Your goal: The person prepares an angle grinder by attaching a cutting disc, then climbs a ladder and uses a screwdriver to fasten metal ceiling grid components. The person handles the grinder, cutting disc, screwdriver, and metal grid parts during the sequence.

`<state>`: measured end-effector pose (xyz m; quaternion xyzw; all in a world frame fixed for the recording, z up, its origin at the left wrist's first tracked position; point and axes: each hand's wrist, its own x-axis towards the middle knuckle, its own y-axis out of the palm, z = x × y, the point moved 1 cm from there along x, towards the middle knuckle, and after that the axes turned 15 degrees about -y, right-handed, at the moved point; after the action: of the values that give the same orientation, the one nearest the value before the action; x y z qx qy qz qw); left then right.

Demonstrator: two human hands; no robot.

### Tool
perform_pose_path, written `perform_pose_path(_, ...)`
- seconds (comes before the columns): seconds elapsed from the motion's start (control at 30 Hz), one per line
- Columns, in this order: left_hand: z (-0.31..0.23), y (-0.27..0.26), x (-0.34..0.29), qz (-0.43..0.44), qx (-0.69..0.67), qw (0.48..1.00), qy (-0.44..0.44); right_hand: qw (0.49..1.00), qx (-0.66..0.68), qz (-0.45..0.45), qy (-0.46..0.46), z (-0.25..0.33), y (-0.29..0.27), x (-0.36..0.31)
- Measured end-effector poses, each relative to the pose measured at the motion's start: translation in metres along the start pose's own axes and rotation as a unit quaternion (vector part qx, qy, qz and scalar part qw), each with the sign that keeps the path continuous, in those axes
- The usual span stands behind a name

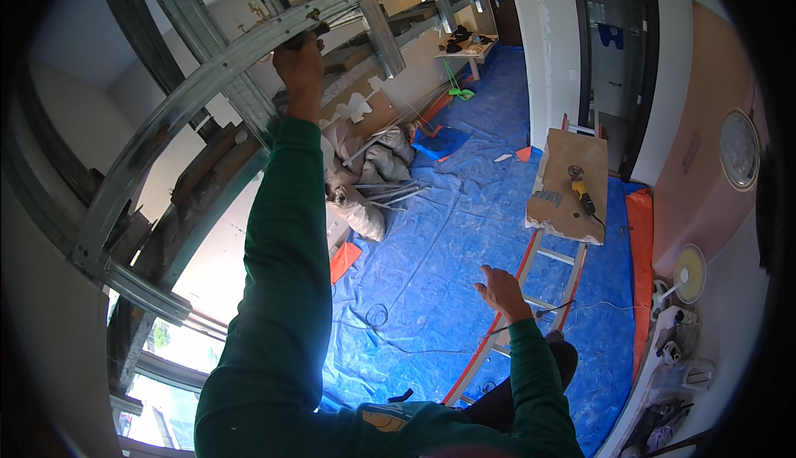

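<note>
My left hand (298, 70) is raised to a curved galvanized steel track (217, 64) at the upper left. Its fingers are closed at the lower edge of the track, around something small and dark that I cannot make out. Below and to the right, my right hand (503, 294) hangs in the air beside a ladder (531, 274) with orange-red rails. Its fingers are partly stretched and nothing shows in them. A brown board (557, 178) lies across the top of the ladder, and a yellow and black angle grinder (582, 189) rests on it.
Blue tarp (439, 259) covers the floor, with a thin cord running over it. Stuffed sacks (365, 213) and loose metal strips (394, 193) lie by the left wall. At the right stand a fan (686, 274) and a cluttered shelf (663, 375). A low table (473, 48) stands far back.
</note>
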<state>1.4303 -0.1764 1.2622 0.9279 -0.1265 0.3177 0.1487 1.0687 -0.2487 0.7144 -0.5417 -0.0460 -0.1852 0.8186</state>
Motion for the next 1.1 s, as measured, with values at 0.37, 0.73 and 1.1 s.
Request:
perform_pose_path(0.37,-0.001,-0.001,-0.004,0.003,-0.013,1.000,-0.019,1.000,0.004,-0.007,-0.009,-0.005,0.002,-0.001)
perform_pose_path(0.73,-0.001,-0.001,-0.002,0.008,-0.030,0.999,-0.026,1.000,-0.004,-0.013,-0.013,-0.002,0.006,-0.002)
perform_pose_path(1.1,0.017,-0.012,0.014,-0.013,0.126,0.992,-0.010,1.000,0.017,0.013,0.001,-0.002,0.002,-0.003)
